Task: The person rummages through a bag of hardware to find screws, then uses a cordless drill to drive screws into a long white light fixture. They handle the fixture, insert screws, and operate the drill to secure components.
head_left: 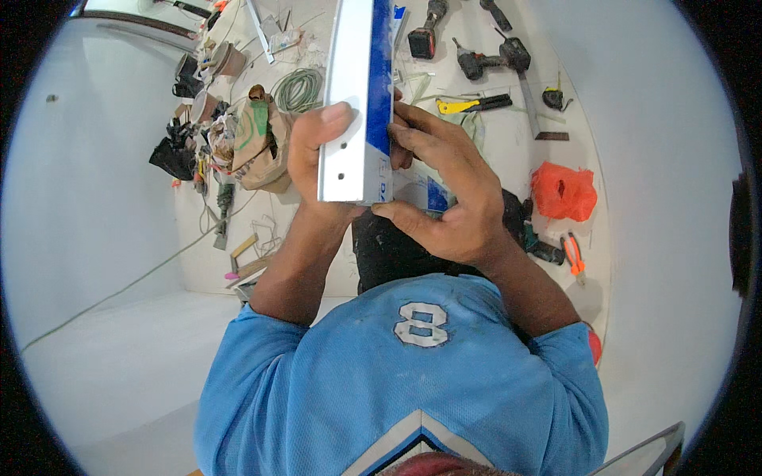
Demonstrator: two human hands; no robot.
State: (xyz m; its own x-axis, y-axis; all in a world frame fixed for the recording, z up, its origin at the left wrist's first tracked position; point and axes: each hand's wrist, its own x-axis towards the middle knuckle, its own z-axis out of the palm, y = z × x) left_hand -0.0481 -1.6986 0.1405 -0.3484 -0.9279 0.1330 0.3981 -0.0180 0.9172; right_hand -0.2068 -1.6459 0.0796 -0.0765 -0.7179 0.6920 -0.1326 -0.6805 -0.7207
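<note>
A long white metal profile (346, 87) with blue film along its right side stretches away from me, its near end at chest height. Two small dark holes show near that end. My left hand (311, 155) grips its left edge, thumb on the white face and the other fingers hidden underneath. On the other side, my right hand (456, 186) holds the profile, with fingers against the blue side and thumb at the near end's lower corner. Below the right hand, a partly covered white-and-blue piece (435, 194) shows.
Right on the floor are a cordless drill (480, 62), yellow-and-black hand tool (475, 104), tape measure (555, 97), red plastic bag (564, 193) and orange-handled pliers (572, 252). Left lie a coiled cable (298, 90), paper bag (258, 155) and black bags (172, 151). Walls rise on both sides.
</note>
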